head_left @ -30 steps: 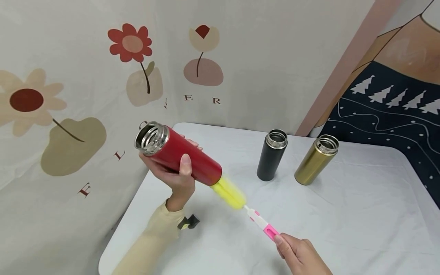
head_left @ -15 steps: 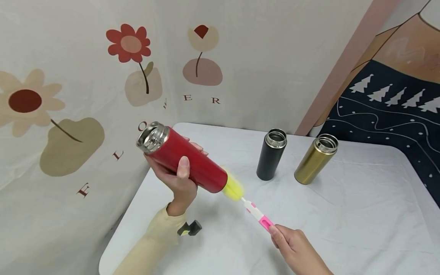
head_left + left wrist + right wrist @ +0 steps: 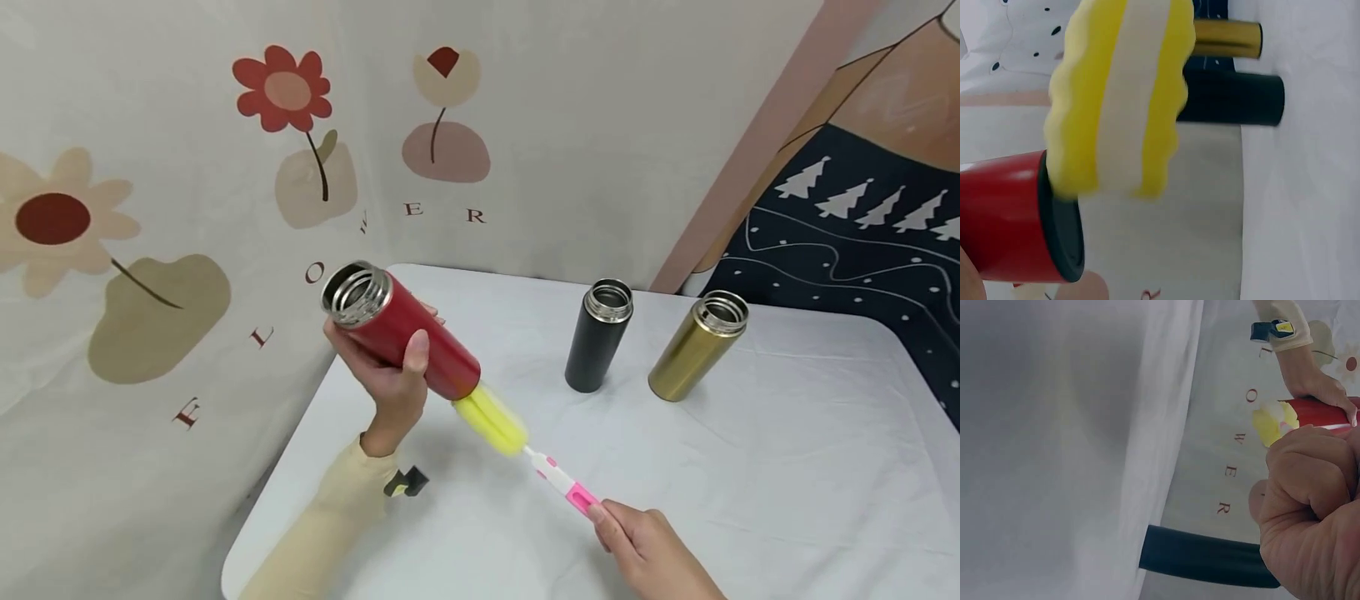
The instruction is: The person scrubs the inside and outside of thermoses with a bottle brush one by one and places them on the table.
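My left hand (image 3: 390, 387) grips a red thermos bottle (image 3: 420, 333), raised and tilted. Its steel mouth faces upper left and its base points lower right. The right hand (image 3: 652, 546) holds a bottle brush by its pink and white handle (image 3: 562, 479). The brush's yellow sponge head (image 3: 491, 421) lies at the outside of the bottle's base in the head view. In the left wrist view the striped yellow and white sponge (image 3: 1122, 94) overlaps the edge of the dark base (image 3: 1063, 231); firm contact is hard to tell. Curled right fingers (image 3: 1310, 475) hide the handle in the right wrist view.
A black bottle (image 3: 598, 337) and a gold bottle (image 3: 697, 346) stand without lids at the back of the white-covered table (image 3: 810, 450). A printed curtain (image 3: 585, 142) hangs behind the table's back and left edges.
Half a second ago the red bottle's base sat lower right and hid more of the sponge. Now the base is further up-left, and more sponge shows. Both grips are unchanged.
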`<action>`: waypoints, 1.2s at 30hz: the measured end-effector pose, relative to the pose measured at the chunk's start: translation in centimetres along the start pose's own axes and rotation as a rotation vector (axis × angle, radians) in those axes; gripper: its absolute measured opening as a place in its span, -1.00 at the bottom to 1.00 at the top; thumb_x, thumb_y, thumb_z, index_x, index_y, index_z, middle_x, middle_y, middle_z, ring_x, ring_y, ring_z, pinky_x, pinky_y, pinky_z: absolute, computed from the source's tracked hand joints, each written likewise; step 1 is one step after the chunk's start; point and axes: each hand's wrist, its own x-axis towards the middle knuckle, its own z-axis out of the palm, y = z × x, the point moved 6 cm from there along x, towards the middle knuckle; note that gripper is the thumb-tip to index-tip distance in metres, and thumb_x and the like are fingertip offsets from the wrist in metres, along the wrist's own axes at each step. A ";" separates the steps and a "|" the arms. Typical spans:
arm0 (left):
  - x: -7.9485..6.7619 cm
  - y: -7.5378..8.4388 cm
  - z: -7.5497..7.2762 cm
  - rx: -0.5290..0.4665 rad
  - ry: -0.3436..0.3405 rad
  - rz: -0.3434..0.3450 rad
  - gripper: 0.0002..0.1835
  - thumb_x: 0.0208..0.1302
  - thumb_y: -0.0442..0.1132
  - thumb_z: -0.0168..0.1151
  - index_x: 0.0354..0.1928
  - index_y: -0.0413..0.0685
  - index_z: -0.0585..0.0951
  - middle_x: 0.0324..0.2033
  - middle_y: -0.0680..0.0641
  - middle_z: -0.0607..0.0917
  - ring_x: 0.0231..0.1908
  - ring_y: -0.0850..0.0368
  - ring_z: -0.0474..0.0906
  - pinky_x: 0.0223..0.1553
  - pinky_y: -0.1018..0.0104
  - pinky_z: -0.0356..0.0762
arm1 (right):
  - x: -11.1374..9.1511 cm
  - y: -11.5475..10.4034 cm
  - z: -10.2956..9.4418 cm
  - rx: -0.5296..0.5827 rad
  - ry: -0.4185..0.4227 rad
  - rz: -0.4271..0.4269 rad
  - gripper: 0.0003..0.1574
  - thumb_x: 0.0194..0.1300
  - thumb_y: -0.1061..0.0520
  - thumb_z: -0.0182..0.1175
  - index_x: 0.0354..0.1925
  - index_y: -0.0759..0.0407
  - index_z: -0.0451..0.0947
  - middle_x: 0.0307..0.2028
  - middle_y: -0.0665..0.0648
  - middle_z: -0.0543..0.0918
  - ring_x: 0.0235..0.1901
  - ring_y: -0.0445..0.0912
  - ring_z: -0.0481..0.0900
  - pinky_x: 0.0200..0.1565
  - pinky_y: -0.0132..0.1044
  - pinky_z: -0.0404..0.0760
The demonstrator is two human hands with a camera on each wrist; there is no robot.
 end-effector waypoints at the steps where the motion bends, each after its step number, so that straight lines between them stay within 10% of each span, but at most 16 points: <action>1: 0.0 -0.4 -0.3 0.038 -0.025 -0.016 -0.19 0.22 -0.14 0.46 0.41 -0.14 0.24 0.16 -0.35 0.55 -0.06 -0.20 0.67 -0.02 0.06 0.77 | -0.1 0.2 -0.2 -0.009 0.003 -0.002 -0.49 0.65 0.27 0.17 -0.46 -0.14 0.34 -0.58 -0.33 0.19 -0.57 -0.47 0.05 -0.58 -0.48 0.18; 9: 0.2 -3.5 -5.6 0.271 -0.166 -0.238 -0.19 0.31 -0.37 0.41 0.53 -0.12 0.26 0.31 -0.15 0.52 0.27 -0.19 0.46 0.18 0.14 0.62 | -1.5 2.4 -1.2 0.028 -0.149 0.286 -0.78 0.74 0.07 0.09 -0.18 -0.03 0.54 -0.57 -0.24 0.29 -0.58 -0.37 0.21 -0.55 -0.45 0.26; 13: -0.3 -3.8 -8.7 0.321 -0.161 -0.330 -0.17 0.31 -0.47 0.38 0.56 -0.05 0.26 0.35 -0.15 0.50 0.30 -0.17 0.43 0.19 0.16 0.59 | -2.3 3.2 -2.1 0.024 -0.088 0.441 -0.76 0.75 0.02 0.06 -0.11 0.05 0.57 -0.61 -0.15 0.32 -0.62 -0.32 0.23 -0.55 -0.44 0.25; 23: -2.2 -3.0 -13.2 0.408 -0.135 -0.431 -0.12 0.32 -0.52 0.38 0.60 -0.02 0.21 0.40 -0.14 0.44 0.36 -0.13 0.36 0.21 0.18 0.53 | -2.0 2.4 -3.8 -0.051 0.169 0.126 -0.72 0.63 0.33 0.15 -0.12 -0.03 0.65 -0.57 -0.35 0.29 -0.62 -0.39 0.21 -0.62 -0.42 0.29; 36: -4.5 -2.9 -15.0 0.477 -0.071 -0.523 -0.08 0.36 -0.51 0.41 0.63 0.04 0.17 0.41 -0.05 0.43 0.40 -0.08 0.33 0.21 0.23 0.54 | -2.0 2.4 -4.5 -0.049 0.188 0.066 -0.70 0.57 0.41 0.18 0.00 0.04 0.67 -0.54 -0.33 0.33 -0.62 -0.40 0.21 -0.64 -0.44 0.29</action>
